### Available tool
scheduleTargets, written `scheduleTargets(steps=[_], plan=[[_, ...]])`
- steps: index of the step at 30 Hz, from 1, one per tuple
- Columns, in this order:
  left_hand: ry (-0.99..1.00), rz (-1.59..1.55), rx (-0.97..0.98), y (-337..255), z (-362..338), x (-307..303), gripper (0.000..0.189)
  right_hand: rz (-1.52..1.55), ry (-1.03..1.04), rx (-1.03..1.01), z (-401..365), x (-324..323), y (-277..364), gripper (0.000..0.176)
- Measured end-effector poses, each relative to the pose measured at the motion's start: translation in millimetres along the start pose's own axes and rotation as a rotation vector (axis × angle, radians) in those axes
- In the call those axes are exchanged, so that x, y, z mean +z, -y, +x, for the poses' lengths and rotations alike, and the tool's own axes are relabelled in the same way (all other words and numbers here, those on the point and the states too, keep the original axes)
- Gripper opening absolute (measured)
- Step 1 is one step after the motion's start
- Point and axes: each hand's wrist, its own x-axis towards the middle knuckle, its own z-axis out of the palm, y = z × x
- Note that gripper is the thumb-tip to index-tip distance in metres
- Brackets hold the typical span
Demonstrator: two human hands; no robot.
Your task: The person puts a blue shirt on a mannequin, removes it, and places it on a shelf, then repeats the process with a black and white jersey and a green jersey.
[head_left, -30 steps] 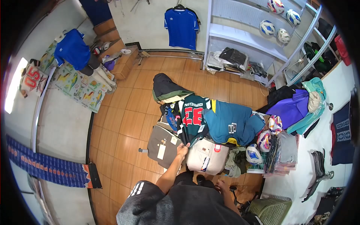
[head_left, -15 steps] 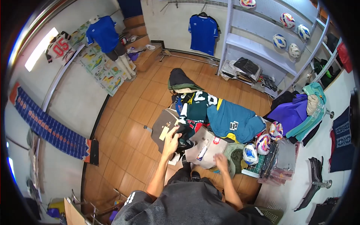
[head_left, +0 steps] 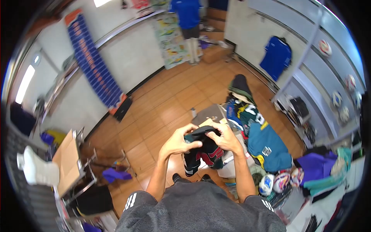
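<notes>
Both of my hands grip the top edge of a black garment with red and white markings (head_left: pixel 209 153), likely a jersey. Its lower part hangs down over the floor in front of my feet. My left hand (head_left: pixel 180 141) has its thumb and fingers bent around the left side of the edge. On the opposite side, my right hand (head_left: pixel 225 137) pinches the dark cloth. Just beyond the hands lies a grey-brown item (head_left: pixel 210 112) with tags on it. A teal jersey (head_left: pixel 269 145) and a dark green jersey (head_left: pixel 250 116) lie in the pile to the right.
Balls (head_left: pixel 266 184) sit by the pile at lower right, near purple cloth (head_left: pixel 317 168). A cardboard-topped rack (head_left: pixel 66 165) and white mannequin part (head_left: pixel 38 167) stand at left. Wooden steps (head_left: pixel 215 51) and a dressed mannequin (head_left: pixel 185 15) are at the back.
My view has swung left. The black garment has been lifted off the pile and drawn toward me. My right hand, earlier apart from it, now grips it too.
</notes>
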Motion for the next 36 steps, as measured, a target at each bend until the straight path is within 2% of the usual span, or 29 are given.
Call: scheduleTargets(steps=[1, 2, 3, 5, 8, 11, 12, 15, 16, 19, 20, 23, 24, 25, 28, 31, 33, 36], plan=[[-0.012, 0.033, -0.014, 14, -22, -10, 0.031, -0.134, -0.025, -0.179, 14, 13, 5, 0.013], [-0.023, 0.065, -0.029, 27, -44, -21, 0.033, -0.036, 0.026, -0.109, 22, 24, 24, 0.011], [-0.002, 0.286, -0.228, 38, -64, -35, 0.032, 0.056, 0.077, -0.036, 30, 35, 41, 0.009], [-0.114, 0.255, -0.076, 52, -106, -48, 0.035, 0.239, 0.137, -0.073, 47, 66, 53, 0.004], [-0.253, 0.45, 0.02, 68, -170, -65, 0.031, 0.381, 0.225, -0.096, 66, 107, 82, 0.004], [-0.311, 0.353, -0.191, 84, -222, -78, 0.029, 0.476, 0.189, -0.155, 83, 154, 109, 0.004], [-0.36, 0.211, -0.332, 82, -239, -80, 0.031, 0.506, 0.207, -0.162, 88, 167, 117, 0.005], [-0.624, -0.019, -0.39, 101, -288, -92, 0.023, 0.511, 0.231, -0.165, 100, 206, 136, 0.006], [-0.598, -0.038, -0.343, 129, -307, -103, 0.026, 0.497, 0.225, -0.187, 104, 220, 139, 0.005], [-0.869, 0.057, -0.216, 112, -349, -130, 0.016, 0.434, 0.198, -0.191, 115, 256, 152, 0.011], [-0.972, -0.007, -0.143, 140, -366, -138, 0.017, 0.43, 0.199, -0.176, 120, 269, 153, 0.013], [-1.173, -0.016, -0.111, 109, -415, -166, 0.018, 0.327, 0.272, -0.162, 135, 299, 153, 0.015], [-1.183, 0.072, -0.155, 101, -438, -176, 0.019, 0.303, 0.304, -0.18, 141, 310, 152, 0.015], [-1.197, 0.06, -0.198, 92, -459, -183, 0.031, 0.328, 0.339, -0.146, 144, 323, 153, 0.017], [-1.144, 0.31, -0.291, 56, -516, -198, 0.059, 0.255, 0.486, -0.143, 162, 356, 157, 0.021], [-1.167, 0.406, -0.576, 21, -566, -208, 0.044, 0.229, 0.584, -0.173, 184, 395, 165, 0.022], [-1.261, 0.505, -0.665, 16, -601, -213, 0.028, 0.237, 0.666, -0.182, 194, 420, 179, 0.021], [-1.392, 0.537, -0.807, 5, -653, -220, 0.025, 0.253, 0.767, -0.224, 209, 467, 190, 0.016]])
